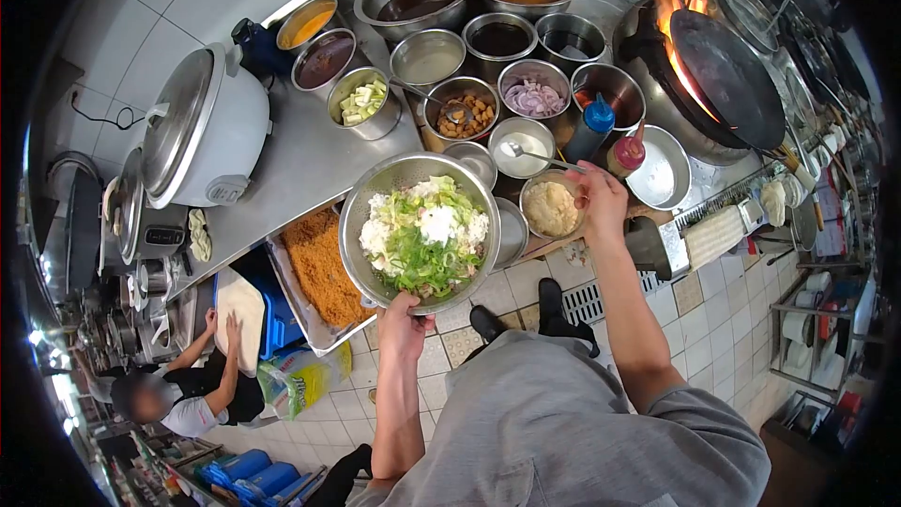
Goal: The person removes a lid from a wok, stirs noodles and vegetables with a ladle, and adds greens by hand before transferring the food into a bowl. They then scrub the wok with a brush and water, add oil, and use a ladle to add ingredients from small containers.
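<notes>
My left hand point(404, 327) grips the near rim of a perforated metal bowl point(353, 242), its thumb over the edge. Inside lie white rice, chopped green leaves point(422, 258) and a white heap on top. My right hand point(601, 197) is closed round the handle end of a metal spoon point(540, 157). The spoon's tip reaches over a small bowl of white contents point(516, 138). Just below my right hand is a container of pale, grainy paste point(552, 207). Diced browned pieces point(474, 115) and sliced purple onion point(533, 97) fill containers behind.
Flames point(678, 9) rise beside a black wok point(727, 80) at the right. A large rice cooker point(211, 131) stands left. Blue point(593, 127) and red-pink point(629, 152) squeeze bottles stand near my right hand. An orange-brown tray point(324, 258) lies below. Another person point(202, 394) works at lower left.
</notes>
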